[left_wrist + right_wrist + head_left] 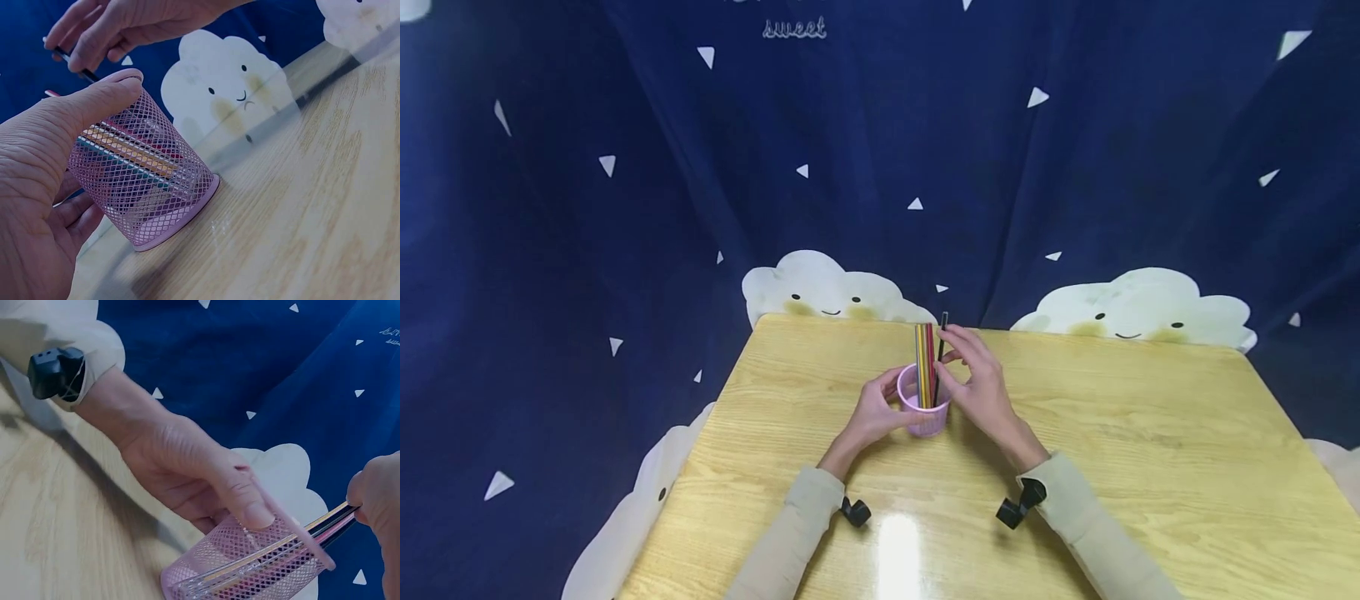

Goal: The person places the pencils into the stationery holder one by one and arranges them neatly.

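My left hand (pixel 874 412) grips a pink mesh pen holder (pixel 929 427) round its side, thumb near the rim in the left wrist view. The pen holder (pixel 150 181) stands on the table in that view, its mesh showing pencils inside. Several coloured pencils (pixel 922 358), blue, yellow and red among them, lean together against its near right side. A slim black pen (pixel 943 321) rises higher than the pencils at their right. My right hand (pixel 983 387) pinches this pen above the rim, its lower end inside the holder.
The pen holder is on a light wooden table (pixel 1135 467), toward its far edge. Behind hangs a dark blue curtain (pixel 865 125) with white triangles and smiling clouds. A small black device (pixel 1021 504) sits at the right wrist, another (pixel 855 512) at the left.
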`<state>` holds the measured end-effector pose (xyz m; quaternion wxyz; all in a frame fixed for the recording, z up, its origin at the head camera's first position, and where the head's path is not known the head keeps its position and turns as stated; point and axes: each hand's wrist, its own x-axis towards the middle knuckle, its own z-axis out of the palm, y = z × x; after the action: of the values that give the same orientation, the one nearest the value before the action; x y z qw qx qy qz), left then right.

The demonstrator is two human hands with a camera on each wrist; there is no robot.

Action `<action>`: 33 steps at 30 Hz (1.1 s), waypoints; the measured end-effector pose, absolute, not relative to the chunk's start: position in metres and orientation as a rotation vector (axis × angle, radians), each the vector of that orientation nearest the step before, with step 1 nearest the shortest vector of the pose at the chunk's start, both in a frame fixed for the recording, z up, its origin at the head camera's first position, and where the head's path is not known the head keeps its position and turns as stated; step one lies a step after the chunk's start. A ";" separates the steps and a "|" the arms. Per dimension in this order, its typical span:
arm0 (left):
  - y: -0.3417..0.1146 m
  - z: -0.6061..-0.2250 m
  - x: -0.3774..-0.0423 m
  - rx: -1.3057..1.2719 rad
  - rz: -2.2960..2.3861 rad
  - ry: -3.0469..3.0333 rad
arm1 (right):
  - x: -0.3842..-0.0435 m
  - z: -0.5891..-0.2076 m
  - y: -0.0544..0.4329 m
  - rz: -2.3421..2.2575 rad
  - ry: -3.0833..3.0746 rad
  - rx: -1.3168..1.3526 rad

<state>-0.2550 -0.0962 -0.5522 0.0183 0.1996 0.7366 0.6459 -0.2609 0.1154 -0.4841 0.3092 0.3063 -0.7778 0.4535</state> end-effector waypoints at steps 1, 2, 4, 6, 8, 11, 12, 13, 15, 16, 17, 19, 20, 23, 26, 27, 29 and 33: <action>-0.096 -0.552 -0.255 0.621 2.007 2.283 | -0.260 -0.486 0.115 1.197 -2.060 0.813; -0.096 -0.552 -0.254 0.620 2.004 2.283 | -0.259 -0.488 0.115 1.201 -2.065 0.819; -0.096 -0.552 -0.253 0.620 2.006 2.279 | -0.259 -0.491 0.115 1.202 -2.067 0.837; -0.096 -0.552 -0.253 0.626 2.013 2.272 | -0.258 -0.493 0.115 1.199 -2.075 0.858; -0.095 -0.552 -0.253 0.627 2.021 2.271 | -0.257 -0.495 0.114 1.186 -2.087 0.880; -0.094 -0.552 -0.252 0.622 2.035 2.263 | -0.255 -0.497 0.114 1.150 -2.119 0.891; -0.094 -0.553 -0.252 0.622 2.037 2.259 | -0.254 -0.497 0.114 1.140 -2.130 0.889; -0.093 -0.553 -0.252 0.622 2.036 2.257 | -0.253 -0.498 0.114 1.130 -2.137 0.887; -0.092 -0.553 -0.252 0.623 2.031 2.254 | -0.252 -0.499 0.115 1.109 -2.147 0.870; -0.092 -0.553 -0.252 0.626 2.029 2.254 | -0.252 -0.499 0.115 1.104 -2.151 0.857; -0.092 -0.552 -0.253 0.625 2.027 2.256 | -0.253 -0.500 0.115 1.095 -2.150 0.843; -0.093 -0.552 -0.254 0.625 2.021 2.263 | -0.253 -0.500 0.117 1.082 -2.144 0.819; -0.093 -0.552 -0.254 0.622 2.019 2.268 | -0.253 -0.499 0.118 1.080 -2.141 0.810; -0.095 -0.550 -0.255 0.608 2.027 2.272 | -0.254 -0.499 0.121 1.080 -2.145 0.801; -0.097 -0.550 -0.254 0.605 2.035 2.266 | -0.254 -0.500 0.125 1.102 -2.156 0.798; -0.097 -0.551 -0.254 0.604 2.035 2.264 | -0.254 -0.501 0.126 1.112 -2.160 0.786; -0.098 -0.551 -0.254 0.609 2.034 2.265 | -0.253 -0.502 0.129 1.130 -2.169 0.750; -0.098 -0.552 -0.254 0.605 2.021 2.277 | -0.252 -0.504 0.137 1.142 -2.187 0.685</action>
<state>-0.2537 -0.0979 -0.5522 0.0189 0.1948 0.7334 0.6510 -0.2520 0.1370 -0.5043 0.2863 0.2563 -0.8184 0.4274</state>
